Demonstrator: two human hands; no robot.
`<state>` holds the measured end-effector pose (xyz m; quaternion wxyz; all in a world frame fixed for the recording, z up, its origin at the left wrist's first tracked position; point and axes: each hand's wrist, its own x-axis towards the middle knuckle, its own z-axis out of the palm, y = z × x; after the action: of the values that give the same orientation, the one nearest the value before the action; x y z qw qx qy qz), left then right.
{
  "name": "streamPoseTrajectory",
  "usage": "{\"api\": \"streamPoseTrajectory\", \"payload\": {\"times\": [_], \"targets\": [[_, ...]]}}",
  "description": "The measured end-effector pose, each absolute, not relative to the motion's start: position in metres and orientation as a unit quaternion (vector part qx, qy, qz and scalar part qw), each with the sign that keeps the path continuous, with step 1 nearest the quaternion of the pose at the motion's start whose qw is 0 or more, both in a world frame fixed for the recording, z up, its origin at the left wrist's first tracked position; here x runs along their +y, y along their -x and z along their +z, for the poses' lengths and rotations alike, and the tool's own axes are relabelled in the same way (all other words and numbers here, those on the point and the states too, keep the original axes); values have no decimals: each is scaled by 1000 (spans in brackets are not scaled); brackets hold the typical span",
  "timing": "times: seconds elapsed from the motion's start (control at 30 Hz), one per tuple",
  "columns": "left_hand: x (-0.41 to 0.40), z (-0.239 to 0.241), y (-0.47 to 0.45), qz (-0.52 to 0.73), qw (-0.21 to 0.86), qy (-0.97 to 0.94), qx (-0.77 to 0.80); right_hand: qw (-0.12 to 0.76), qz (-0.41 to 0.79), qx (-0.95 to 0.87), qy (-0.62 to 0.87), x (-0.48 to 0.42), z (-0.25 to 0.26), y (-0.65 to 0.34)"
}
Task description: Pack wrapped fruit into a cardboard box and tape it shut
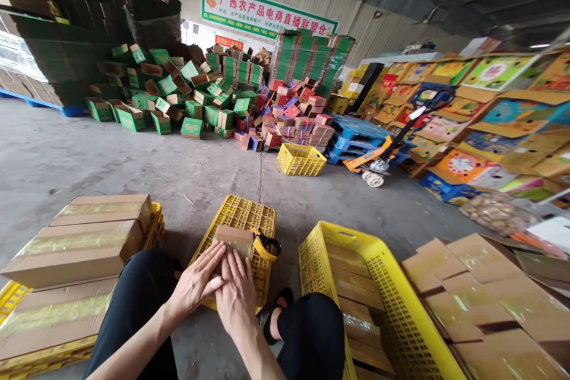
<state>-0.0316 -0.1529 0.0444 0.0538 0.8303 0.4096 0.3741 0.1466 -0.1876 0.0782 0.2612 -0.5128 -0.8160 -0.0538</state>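
Observation:
A small brown cardboard box (233, 241) with a strip of clear tape on top rests on an upturned yellow plastic crate (243, 214) between my knees. My left hand (196, 282) lies flat with its fingers stretched against the box's near left side. My right hand (236, 297) presses flat on the near face beside it, fingers together and extended. A yellow tape dispenser (266, 246) sits on the crate just right of the box, touching neither hand.
Taped boxes (84, 237) are stacked on yellow crates at my left. A yellow crate (356, 273) at right holds flat cartons, with more flattened cardboard (490, 303) beyond. Across the concrete floor lie heaps of green and coloured boxes, a yellow crate (301, 159) and a pallet jack (383, 160).

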Motion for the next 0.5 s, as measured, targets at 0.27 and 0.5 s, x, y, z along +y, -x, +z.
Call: {"api": "streamPoseTrajectory", "payload": {"times": [0.27,0.5], "targets": [[-153,43,24,392,34,-816,424,334,-47,-753,565,-188,56,-175],[-154,50,13,416,46,-799,431,333,-92,-756,556,-185,68,-172]]}}
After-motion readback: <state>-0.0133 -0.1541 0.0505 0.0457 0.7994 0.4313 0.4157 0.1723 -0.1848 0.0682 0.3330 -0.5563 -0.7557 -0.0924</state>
